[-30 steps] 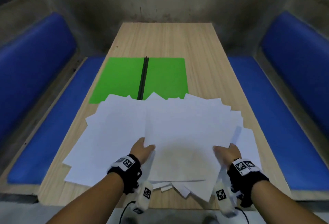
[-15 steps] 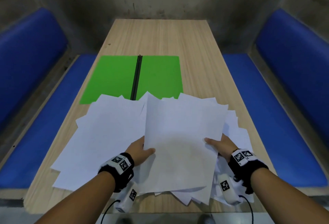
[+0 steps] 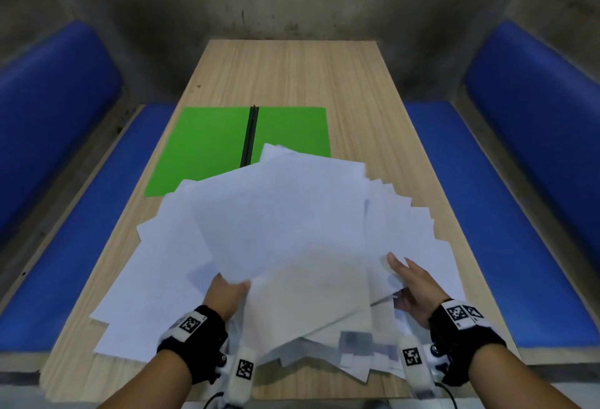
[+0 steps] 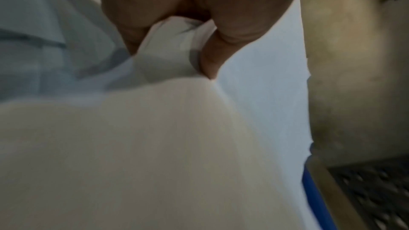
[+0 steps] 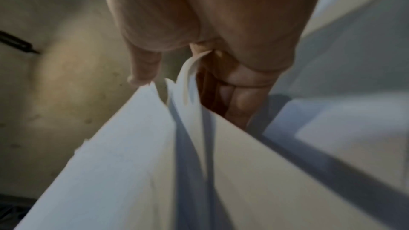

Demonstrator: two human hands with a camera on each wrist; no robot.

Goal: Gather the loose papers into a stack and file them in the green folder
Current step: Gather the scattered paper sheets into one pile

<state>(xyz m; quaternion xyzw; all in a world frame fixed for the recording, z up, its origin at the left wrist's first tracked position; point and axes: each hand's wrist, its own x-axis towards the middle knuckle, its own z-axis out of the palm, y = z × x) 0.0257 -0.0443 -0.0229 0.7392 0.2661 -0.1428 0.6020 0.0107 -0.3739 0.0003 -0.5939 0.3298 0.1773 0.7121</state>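
Observation:
The open green folder [image 3: 207, 149] lies flat at mid-table, its black spine [image 3: 249, 136] upright in the middle. Loose white papers [image 3: 156, 265] fan over the near half of the table and cover the folder's near edge. My left hand [image 3: 229, 288] pinches the near edge of a raised bundle of sheets [image 3: 285, 214], which tilts up over the pile. In the left wrist view the thumb and a finger of that hand [image 4: 172, 55] squeeze bunched paper edges. My right hand [image 3: 407, 275] lies among the right-hand sheets with its fingers stretched out. Paper edges [image 5: 186, 83] stand loosely between its thumb and fingers [image 5: 188, 93].
The wooden table [image 3: 292, 77] is bare beyond the folder, up to a concrete wall. Blue padded benches [image 3: 487, 214] run along both sides. Some sheets [image 3: 354, 363] overhang the table's near edge.
The left hand has lifted the bundle higher and swung it up and to the left. The right hand has let go of the top sheet's right edge and shifted right.

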